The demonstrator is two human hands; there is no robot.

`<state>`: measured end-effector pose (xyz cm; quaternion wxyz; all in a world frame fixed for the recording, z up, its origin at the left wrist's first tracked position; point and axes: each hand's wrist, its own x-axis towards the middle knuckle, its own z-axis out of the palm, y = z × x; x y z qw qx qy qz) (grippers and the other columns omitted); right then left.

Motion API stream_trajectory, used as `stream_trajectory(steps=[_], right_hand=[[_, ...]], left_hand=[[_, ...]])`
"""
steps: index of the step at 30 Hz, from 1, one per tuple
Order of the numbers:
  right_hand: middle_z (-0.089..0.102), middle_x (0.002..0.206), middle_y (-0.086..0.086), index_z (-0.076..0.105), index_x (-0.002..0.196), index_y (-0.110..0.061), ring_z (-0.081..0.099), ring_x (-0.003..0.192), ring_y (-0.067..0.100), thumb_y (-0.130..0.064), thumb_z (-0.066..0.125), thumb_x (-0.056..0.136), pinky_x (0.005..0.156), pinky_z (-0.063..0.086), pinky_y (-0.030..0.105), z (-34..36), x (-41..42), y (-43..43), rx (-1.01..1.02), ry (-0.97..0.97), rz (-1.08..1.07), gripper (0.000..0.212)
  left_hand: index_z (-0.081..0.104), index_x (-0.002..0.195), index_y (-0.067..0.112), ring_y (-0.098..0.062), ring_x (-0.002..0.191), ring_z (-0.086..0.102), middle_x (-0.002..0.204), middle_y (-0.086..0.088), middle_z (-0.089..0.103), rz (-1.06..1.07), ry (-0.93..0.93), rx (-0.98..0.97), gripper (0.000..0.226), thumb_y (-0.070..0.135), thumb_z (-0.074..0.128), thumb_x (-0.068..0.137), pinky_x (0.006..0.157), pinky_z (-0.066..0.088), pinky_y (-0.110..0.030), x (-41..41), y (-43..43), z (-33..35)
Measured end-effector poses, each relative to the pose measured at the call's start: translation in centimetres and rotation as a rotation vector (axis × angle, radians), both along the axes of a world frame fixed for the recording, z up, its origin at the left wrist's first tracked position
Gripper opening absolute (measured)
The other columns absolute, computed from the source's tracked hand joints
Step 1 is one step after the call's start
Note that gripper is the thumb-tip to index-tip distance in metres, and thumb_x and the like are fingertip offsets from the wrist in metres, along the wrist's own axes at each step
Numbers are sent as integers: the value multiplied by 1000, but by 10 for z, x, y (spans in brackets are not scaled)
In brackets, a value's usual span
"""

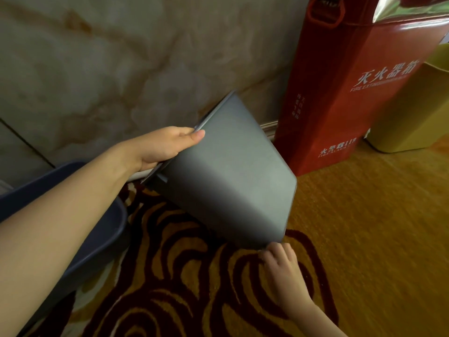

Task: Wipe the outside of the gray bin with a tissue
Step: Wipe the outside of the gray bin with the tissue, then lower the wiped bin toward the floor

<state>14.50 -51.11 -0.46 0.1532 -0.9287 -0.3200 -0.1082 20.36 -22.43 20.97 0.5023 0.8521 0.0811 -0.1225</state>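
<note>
While tipped over with its open mouth turned up and to the left toward the wall, the gray bin [228,171] shows its broad side to the camera, its base end low and to the right over the carpet [364,239]. Whether any part of the bin rests on the carpet cannot be told. Left hand [167,147] grips the rim, thumb laid flat on the outer wall, the other fingers hidden inside the mouth. Right hand [279,261] is at the bottom corner of the bin, fingers curled and touching the edge there; whether it holds a tissue cannot be told, none is plainly visible. Carpet under the bin is golden with a dark red swirl pattern. Just left of the bin, under the left forearm, sits a dark blue tub [102,229], partly hidden. Behind and to the right stands a red fire extinguisher box [340,93] with white lettering, against the marbled beige wall [121,57]. Right of the box, at the frame edge, a yellow bin [413,113] stands on the carpet.
</note>
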Motion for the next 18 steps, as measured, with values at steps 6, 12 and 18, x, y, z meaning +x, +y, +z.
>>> stream_trajectory(steps=[6, 12, 18], right_hand=[[48, 95, -2, 56, 93, -12, 46, 85, 8, -14, 55, 86, 76, 38, 12, 82, 53, 53, 740, 39, -14, 8], [51, 90, 7, 58, 88, -1, 47, 80, 9, 1, 59, 85, 74, 35, 8, 103, 110, 75, 692, 283, 60, 3], [52, 87, -7, 53, 81, -25, 53, 80, 4, -9, 60, 87, 64, 41, 16, 21, 48, -4, 556, 509, -250, 19]], left_hand=[[47, 134, 13, -15, 125, 48, 135, -3, 54, 65, -22, 33, 47, 39, 41, 95, 113, 30, -37, 5, -7, 2], [53, 124, -1, -31, 117, 55, 129, -20, 57, 144, -16, 111, 40, 19, 58, 89, 106, 38, -44, 18, -15, 6], [59, 117, -2, -33, 106, 60, 114, -19, 64, 333, -30, 223, 42, 10, 69, 78, 90, 45, -33, 37, -24, 4]])
